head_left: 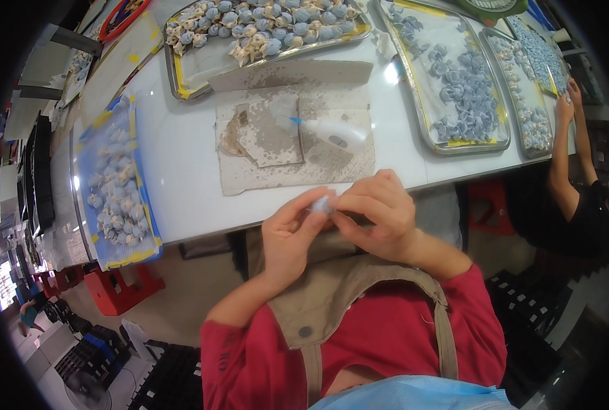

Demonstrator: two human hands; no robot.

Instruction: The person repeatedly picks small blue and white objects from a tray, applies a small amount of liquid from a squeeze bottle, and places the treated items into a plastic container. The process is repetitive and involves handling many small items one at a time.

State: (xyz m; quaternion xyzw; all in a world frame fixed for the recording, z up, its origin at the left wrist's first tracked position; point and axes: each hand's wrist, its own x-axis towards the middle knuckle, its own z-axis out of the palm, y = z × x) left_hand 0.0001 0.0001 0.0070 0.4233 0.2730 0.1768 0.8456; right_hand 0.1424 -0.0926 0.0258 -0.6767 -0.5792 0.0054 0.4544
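Observation:
Just in front of the table's near edge, my two hands meet around a small blue-grey piece [323,204]. My left hand [289,229] pinches it between thumb and fingers. The fingertips of my right hand [381,215] are closed at its right side and cover part of it, so its full shape is hidden. Beyond my hands lies a stained cardboard sheet [256,182]. On the sheet rests a white squeeze bottle [344,134] with a blue nozzle pointing left.
A metal tray [181,89] of blue-grey and cream pieces stands at the back. Curved blue-grey shells fill another tray [424,130] on the right. Wrapped in blue film, a tray [152,225] stands left. Another person's hands [568,99] work at far right. Red stools [116,290] stand below.

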